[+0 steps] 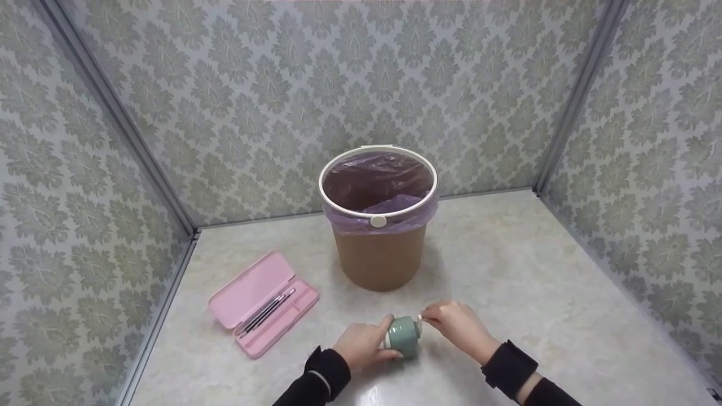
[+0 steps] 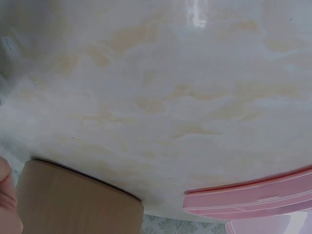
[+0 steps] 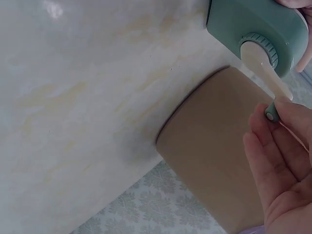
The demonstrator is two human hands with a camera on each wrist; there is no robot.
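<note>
In the head view a green hand-crank pencil sharpener (image 1: pixel 403 337) is tilted onto its side low over the table, its crank pointing right. My left hand (image 1: pixel 365 345) grips its body from the left, thumb on top. My right hand (image 1: pixel 459 330) pinches the crank's end. The right wrist view shows the cream crank arm (image 3: pixel 265 68) and its small green knob (image 3: pixel 271 113) between thumb and fingertips. Only a bit of a hand (image 2: pixel 7 200) enters the left wrist view. The sharpener's far side, behind my left hand, is hidden.
A brown trash bin (image 1: pixel 381 259) with a purple liner (image 1: pixel 366 225) stands just beyond my hands. To the left lies an open pink pencil case (image 1: pixel 251 287) holding several striped pencils (image 1: pixel 265 313). Patterned wall panels (image 1: pixel 361 73) enclose the table (image 1: pixel 507 254) at back and sides.
</note>
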